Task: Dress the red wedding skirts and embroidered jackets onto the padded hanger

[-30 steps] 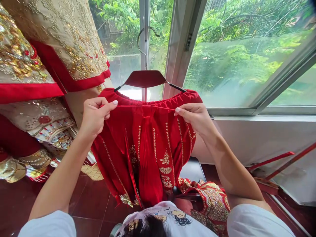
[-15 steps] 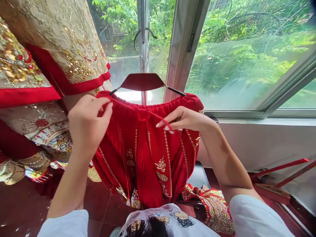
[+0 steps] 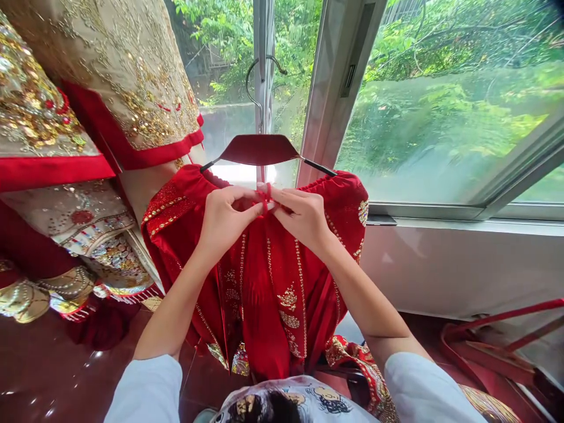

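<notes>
A red skirt (image 3: 264, 305) with gold beaded lines and an elastic waistband hangs from a dark red hanger (image 3: 259, 150) with a metal hook. At the middle of its waistband, my left hand (image 3: 227, 217) and my right hand (image 3: 304, 214) meet. Between their fingertips is a thin red drawstring (image 3: 266, 200), bent into a small loop. Both hands pinch this cord, thumbs and forefingers pressed together. Part of the waistband behind the fingers is hidden.
Cream garments (image 3: 145, 88) with gold sequins and red trim hang at the left. A window (image 3: 440, 117) fills the back, above a pale wall (image 3: 423, 264). Red-and-gold embroidered cloth (image 3: 365, 370) lies low by my right arm. A red frame (image 3: 497, 346) stands on the floor at right.
My left hand has moved right, from the skirt's left side to the middle. My right hand has come inward with the cord, and both now hold it together.
</notes>
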### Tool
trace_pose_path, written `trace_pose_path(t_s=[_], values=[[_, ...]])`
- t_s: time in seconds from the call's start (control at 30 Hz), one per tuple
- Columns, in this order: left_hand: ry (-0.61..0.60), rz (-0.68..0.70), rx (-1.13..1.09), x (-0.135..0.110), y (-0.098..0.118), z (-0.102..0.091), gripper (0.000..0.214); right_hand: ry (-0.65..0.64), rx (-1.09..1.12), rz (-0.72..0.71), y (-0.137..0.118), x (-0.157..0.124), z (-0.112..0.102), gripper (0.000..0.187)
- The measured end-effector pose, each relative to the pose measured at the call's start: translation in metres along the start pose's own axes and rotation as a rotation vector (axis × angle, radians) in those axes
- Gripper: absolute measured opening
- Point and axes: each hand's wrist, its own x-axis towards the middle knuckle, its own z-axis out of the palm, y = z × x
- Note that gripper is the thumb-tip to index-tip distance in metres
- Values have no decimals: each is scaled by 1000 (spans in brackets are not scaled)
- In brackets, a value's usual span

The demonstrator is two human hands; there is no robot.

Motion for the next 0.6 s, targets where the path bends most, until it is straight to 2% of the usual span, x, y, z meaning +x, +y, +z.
trace_pose_path(t_s=[0.13, 0.27, 0.4, 0.5, 0.6], values=[[-5, 7, 20, -1, -5, 2, 8, -34, -141, -67, -1, -3, 0, 34], [-25, 21, 50, -5, -2, 0, 5, -33, -86, -147, -3, -1, -3, 32], [-80, 87, 115, -7, 2, -1, 5, -35, -30, -140, -4, 0, -1, 31], [-87, 191, 246, -9, 0, -4, 7, 52, -51, -127, -4, -2, -2, 24], [45, 242, 501, -15, -6, -15, 10, 195, -121, -94, -2, -10, -10, 16]])
